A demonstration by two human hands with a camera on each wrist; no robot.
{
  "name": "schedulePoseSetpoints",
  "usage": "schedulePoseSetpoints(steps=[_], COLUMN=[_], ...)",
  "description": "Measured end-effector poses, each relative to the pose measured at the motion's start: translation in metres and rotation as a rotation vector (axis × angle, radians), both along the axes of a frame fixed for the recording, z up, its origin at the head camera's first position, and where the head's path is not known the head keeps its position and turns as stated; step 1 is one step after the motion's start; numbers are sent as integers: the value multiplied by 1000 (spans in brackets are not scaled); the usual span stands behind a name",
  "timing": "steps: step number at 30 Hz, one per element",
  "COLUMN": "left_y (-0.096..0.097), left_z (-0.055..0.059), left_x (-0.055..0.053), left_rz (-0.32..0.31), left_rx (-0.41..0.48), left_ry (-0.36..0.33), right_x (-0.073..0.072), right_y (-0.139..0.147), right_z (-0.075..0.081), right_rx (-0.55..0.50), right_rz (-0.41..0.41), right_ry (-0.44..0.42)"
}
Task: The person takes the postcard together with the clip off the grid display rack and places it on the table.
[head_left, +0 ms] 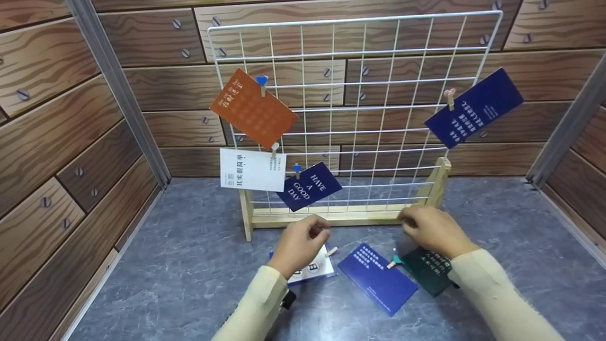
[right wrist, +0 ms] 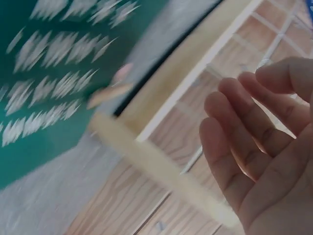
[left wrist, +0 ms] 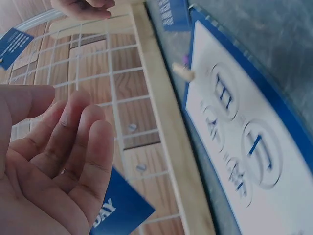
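My left hand [head_left: 299,244], its fingers loosely curled and holding nothing, hovers over a white card with a blue border [head_left: 323,269] on the table. A small wooden clothespin [head_left: 332,252] lies at that card's edge. My right hand [head_left: 435,228] is also loosely bent and bare of any object, above a dark green card [head_left: 428,272]. In the right wrist view, its palm [right wrist: 279,196] and spread fingers show. Between the hands lies a blue card [head_left: 377,279], with a teal-topped clothespin [head_left: 394,262] at its upper right edge.
Behind the hands stands a white wire grid [head_left: 364,99] on a wooden base [head_left: 331,219]. Clothespins hold an orange card [head_left: 253,111], a white card [head_left: 251,170], a "HAVE A GOOD DAY" card [head_left: 310,186] and a blue card [head_left: 478,109] there. Wood-patterned walls surround the grey table.
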State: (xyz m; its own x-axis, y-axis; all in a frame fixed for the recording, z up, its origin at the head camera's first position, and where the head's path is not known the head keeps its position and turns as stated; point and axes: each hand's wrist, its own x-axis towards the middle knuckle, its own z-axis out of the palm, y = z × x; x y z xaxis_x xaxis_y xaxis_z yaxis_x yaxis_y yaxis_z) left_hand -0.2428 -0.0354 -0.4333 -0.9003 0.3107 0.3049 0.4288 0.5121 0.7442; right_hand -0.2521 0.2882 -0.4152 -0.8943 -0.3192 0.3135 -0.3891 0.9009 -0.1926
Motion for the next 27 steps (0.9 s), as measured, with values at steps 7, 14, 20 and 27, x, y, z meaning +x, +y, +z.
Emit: schedulePoseSetpoints(steps=[7,14,20,27], left_y=[-17,-34,-43,-52], left_z=[6,14,22,30], left_x=[2,4,3,4], left_rz=[16,31,52,81], left_rx=[24,53,62,85], left_ry=[30,73,113,143], right_x=[15,20,21,25], right_y=[-25,-34,-35,-34], right_z=[1,-4,-8,-4], right_rx=[-186,-331,-406,-468], right_rz=[13,17,25,51], right_ry=[74,171,249,314])
